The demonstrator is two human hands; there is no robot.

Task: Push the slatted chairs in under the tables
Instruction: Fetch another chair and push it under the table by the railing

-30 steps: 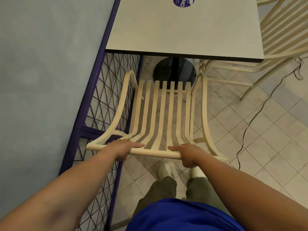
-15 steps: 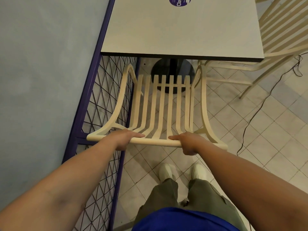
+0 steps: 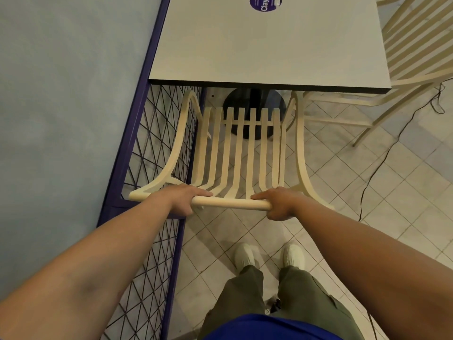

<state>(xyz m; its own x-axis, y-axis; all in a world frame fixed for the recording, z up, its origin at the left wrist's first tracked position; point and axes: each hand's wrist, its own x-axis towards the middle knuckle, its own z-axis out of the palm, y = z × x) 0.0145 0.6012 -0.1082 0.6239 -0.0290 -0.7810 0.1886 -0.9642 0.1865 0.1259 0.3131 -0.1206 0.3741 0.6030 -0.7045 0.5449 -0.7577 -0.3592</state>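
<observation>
Cream slatted metal chair (image 3: 241,153) partly under grey square table (image 3: 264,45), beside purple wire-mesh fence (image 3: 152,133). Left hand (image 3: 182,198) and right hand (image 3: 279,203) grip top rail, fingers curled around it.

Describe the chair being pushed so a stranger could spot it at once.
Find the grey table beside the blue wall. The cream slatted chair faces its near edge, alongside the purple mesh fence. Unlike the second chair at the table's right, both hands grip its top rail.
</observation>
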